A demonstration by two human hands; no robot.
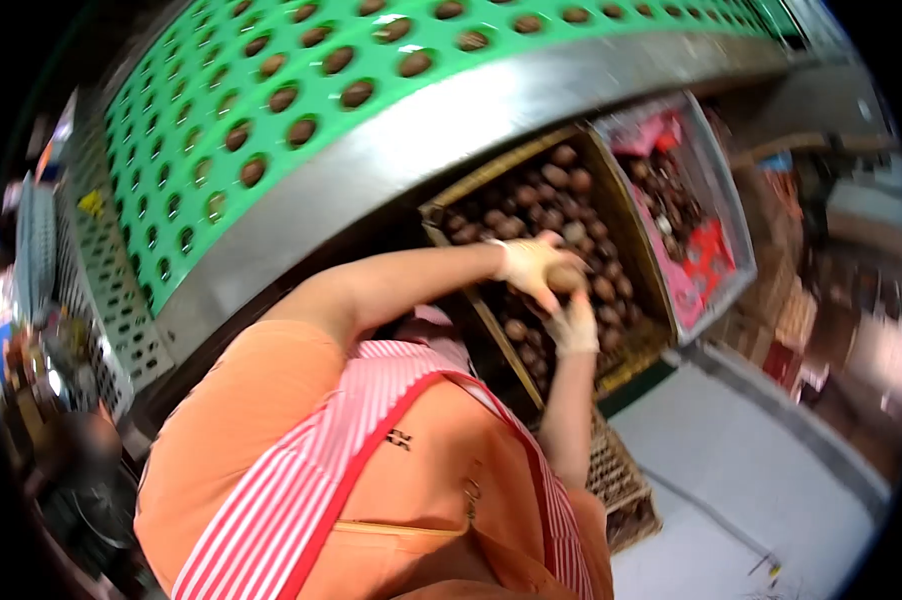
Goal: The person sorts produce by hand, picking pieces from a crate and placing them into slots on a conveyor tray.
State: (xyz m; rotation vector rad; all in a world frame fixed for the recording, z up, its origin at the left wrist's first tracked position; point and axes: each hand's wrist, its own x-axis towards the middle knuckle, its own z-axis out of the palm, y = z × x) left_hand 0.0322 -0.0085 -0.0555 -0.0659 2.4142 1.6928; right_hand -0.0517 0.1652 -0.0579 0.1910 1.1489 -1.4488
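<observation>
Both of my hands are together over a wooden box (636,255) filled with round brown nuts or fruits (526,195). My left hand (533,268) reaches in from the left, its fingers curled around one larger, lighter brown round item (565,279). From below, my right hand (575,325) meets the same item, with fingertips against its lower side. Both hands look covered by pale, thin gloves or wraps. Blur hides the exact finger contact.
Above the box runs a metal edge (451,110) of a green perforated surface (206,100) with brown items in its holes. A grey bin (736,215) with red and pink plastic stands right. A woven crate (621,475) sits below. At lower left is a blurred person (91,450).
</observation>
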